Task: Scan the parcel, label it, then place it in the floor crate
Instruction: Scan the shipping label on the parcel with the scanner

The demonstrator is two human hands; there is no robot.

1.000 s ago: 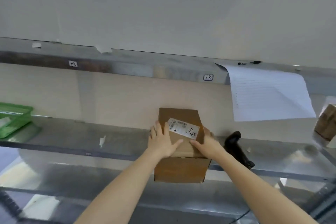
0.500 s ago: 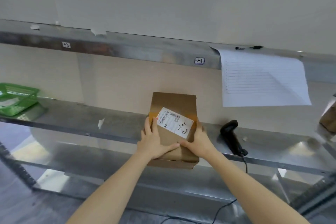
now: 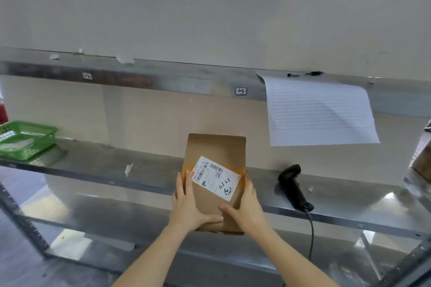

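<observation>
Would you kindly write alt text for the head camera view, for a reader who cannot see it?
A left hand and right hand hold a brown cardboard parcel with a white barcode label over a metal shelf. A black handheld scanner lies to its right, a green plastic basket far left.

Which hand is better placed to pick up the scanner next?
Right. The scanner lies on the shelf just right of the right hand; the left hand sits across the parcel.

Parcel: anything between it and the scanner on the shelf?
Nothing visible. The parcel, held by the left hand and right hand, and the scanner to its right have only bare shelf between them.
</observation>
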